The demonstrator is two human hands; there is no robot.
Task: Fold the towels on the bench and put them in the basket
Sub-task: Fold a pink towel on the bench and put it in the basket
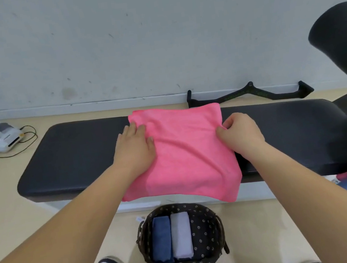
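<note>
- On the floor nearest, the basket point(211, 222) is already stocked with a blue towel point(160, 238) and a grey towel point(181, 234)
- The pink towel point(184, 152) is laid across the bench point(71, 156), its near edge overhanging
- It is pressed by the flat left hand point(135, 150); its right edge is pinched in the curled right hand point(242, 135); that edge is best carried leftward, corners matched

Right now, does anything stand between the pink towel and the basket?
Nothing visible. The basket sits open on the floor below the pink towel; the blue towel and white towel inside leave its right side free.
</note>
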